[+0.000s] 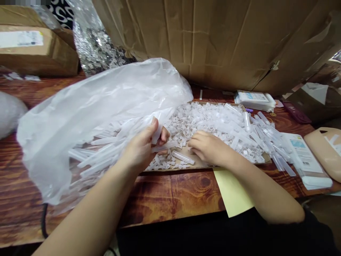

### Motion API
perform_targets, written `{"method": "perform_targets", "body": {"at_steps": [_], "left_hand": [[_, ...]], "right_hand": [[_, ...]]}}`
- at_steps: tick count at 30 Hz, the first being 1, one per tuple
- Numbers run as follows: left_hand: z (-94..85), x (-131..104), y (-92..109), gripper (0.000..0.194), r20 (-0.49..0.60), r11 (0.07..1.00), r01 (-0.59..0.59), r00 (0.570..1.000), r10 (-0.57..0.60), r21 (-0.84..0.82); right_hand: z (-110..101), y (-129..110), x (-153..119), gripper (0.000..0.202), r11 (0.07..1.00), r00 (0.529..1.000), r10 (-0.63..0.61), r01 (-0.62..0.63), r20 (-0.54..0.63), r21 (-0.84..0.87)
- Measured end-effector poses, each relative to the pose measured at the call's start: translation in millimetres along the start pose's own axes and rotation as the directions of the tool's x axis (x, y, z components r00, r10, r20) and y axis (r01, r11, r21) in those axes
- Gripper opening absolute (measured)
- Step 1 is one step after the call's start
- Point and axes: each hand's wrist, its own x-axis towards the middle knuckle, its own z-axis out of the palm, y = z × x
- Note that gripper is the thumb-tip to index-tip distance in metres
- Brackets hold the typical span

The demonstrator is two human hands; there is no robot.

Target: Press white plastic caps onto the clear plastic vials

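While the left hand (pixel 145 144) grips a plastic strip (pixel 165 146), right hand (pixel 203 145) lowered, fingers curled.

Open strip of wooden table (pixel 173 199) before cardboard tray (pixel 183 169), plastic bag (pixel 106 92) bulging at left, large box (pixel 213 42) seemingly blocking behind

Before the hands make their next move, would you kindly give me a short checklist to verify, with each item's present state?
1. Left hand has a grip: ok, a translucent plastic piece is between its fingers.
2. Right hand holds a part: cannot tell, its fingertips are down among the small clear parts.
3. Clear tube between the hands lies within the cardboard tray: ok.
4. All loose strips and tubes are inside the tray: not ok, some lie beyond its right end.
5. Yellow paper is fully on the table: not ok, it overhangs the front edge.
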Motion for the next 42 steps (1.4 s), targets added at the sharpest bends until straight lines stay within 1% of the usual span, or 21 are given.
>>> {"method": "perform_targets", "body": {"at_steps": [2, 5, 7, 9, 10, 11, 13, 14, 17, 20, 22, 24, 26, 28, 30, 32, 34, 36, 38, 40, 42], "left_hand": [[0.2, -0.5, -1.7, 0.055, -0.004, 1.0, 0.011, 1.0, -0.011, -0.009], [1.6, -2.3, -2.5, 0.058, -0.019, 1.0, 0.021, 1.0, -0.022, -0.008], [2.8, -3.4, -2.2, 0.06, -0.06, 1.0, 0.002, 0.998, -0.003, -0.006], [3.8, -4.2, -2.0, 0.061, -0.077, 1.0, -0.008, 0.997, 0.005, -0.03], [4.1, -4.4, -2.1, 0.06, -0.073, 0.999, -0.007, 0.997, 0.004, -0.054], [4.4, -4.6, -2.4, 0.059, -0.065, 0.997, -0.004, 0.998, -0.001, -0.082], [4.9, -4.7, -3.6, 0.055, -0.037, 0.99, 0.011, 0.999, -0.016, -0.14], [5.4, -4.8, -4.4, 0.054, -0.023, 0.987, 0.024, 0.999, -0.028, -0.161], [8.5, -5.4, -6.6, 0.053, -0.005, 0.982, 0.068, 0.998, -0.07, -0.178], [14.0, -7.2, -7.5, 0.056, -0.007, 0.981, 0.087, 0.996, -0.089, -0.173], [18.0, -9.3, -7.5, 0.058, -0.007, 0.98, 0.096, 0.995, -0.099, -0.176], [21.1, -11.5, -7.4, 0.059, -0.015, 0.979, 0.099, 0.995, -0.103, -0.179], [23.0, -13.3, -7.5, 0.058, -0.027, 0.98, 0.087, 0.995, -0.094, -0.177], [23.8, -14.7, -7.9, 0.056, -0.038, 0.984, 0.064, 0.997, -0.071, -0.167], [23.7, -15.7, -8.9, 0.051, -0.044, 0.988, 0.042, 0.998, -0.049, -0.15], [22.6, -15.7, -10.6, 0.047, -0.034, 0.991, 0.019, 0.999, -0.024, -0.135], [20.9, -15.1, -13.1, 0.043, -0.002, 0.991, 0.002, 1.0, -0.003, -0.132], [19.3, -14.7, -15.4, 0.039, 0.03, 0.991, 0.005, 1.0, -0.001, -0.136], [18.9, -15.6, -16.6, 0.037, 0.052, 0.991, 0.015, 0.999, -0.008, -0.134], [20.2, -18.0, -16.4, 0.036, 0.052, 0.992, 0.013, 0.999, -0.007, -0.122], [22.8, -20.8, -15.5, 0.035, 0.043, 0.993, 0.006, 0.999, -0.001, -0.119]], "right_hand": [[14.5, -6.8, 7.2, 0.019, 0.999, 0.997, 0.048, -0.046, 0.059, -0.022], [23.9, -6.0, 8.1, 0.017, 0.995, 0.995, 0.078, -0.075, 0.056, -0.066], [19.6, -4.4, 4.7, 0.017, 0.996, 0.997, 0.073, -0.073, -0.004, -0.051], [8.7, -6.0, 0.5, 0.016, 0.998, 0.988, 0.054, -0.048, -0.144, 0.044], [2.0, -8.6, -1.5, 0.015, 0.993, 0.97, 0.046, -0.02, -0.237, 0.113], [-4.6, -12.4, -3.2, 0.014, 0.983, 0.942, 0.042, 0.021, -0.333, 0.182], [-14.9, -22.3, -5.1, 0.013, 0.953, 0.868, 0.038, 0.117, -0.495, 0.279], [-17.9, -27.4, -5.4, 0.013, 0.941, 0.834, 0.034, 0.159, -0.551, 0.298], [-18.4, -37.8, -4.0, 0.011, 0.932, 0.764, 0.021, 0.218, -0.645, 0.289], [-13.6, -38.7, -3.1, 0.008, 0.935, 0.733, 0.02, 0.226, -0.68, 0.271], [-11.2, -37.8, -4.0, 0.009, 0.943, 0.732, 0.016, 0.215, -0.681, 0.253], [-9.5, -38.6, -5.5, 0.011, 0.96, 0.739, 0.018, 0.176, -0.673, 0.218], [-8.2, -40.8, -6.2, 0.014, 0.974, 0.744, 0.021, 0.136, -0.668, 0.182], [-7.4, -42.5, -5.5, 0.015, 0.976, 0.741, 0.03, 0.125, -0.671, 0.181], [-7.4, -40.7, -4.1, 0.012, 0.968, 0.73, 0.077, 0.11, -0.679, 0.228], [-8.2, -34.7, -3.8, 0.009, 0.956, 0.739, 0.149, 0.062, -0.658, 0.286], [-9.2, -26.4, -5.5, 0.007, 0.946, 0.771, 0.185, 0.029, -0.61, 0.323], [-9.3, -19.3, -8.4, 0.008, 0.934, 0.812, 0.18, 0.036, -0.555, 0.356], [-7.6, -16.0, -10.7, 0.01, 0.916, 0.835, 0.184, 0.047, -0.519, 0.399], [-4.5, -16.5, -11.4, 0.011, 0.887, 0.834, 0.21, 0.058, -0.511, 0.458], [-1.8, -19.4, -10.8, 0.012, 0.847, 0.818, 0.236, 0.091, -0.525, 0.523]]}}
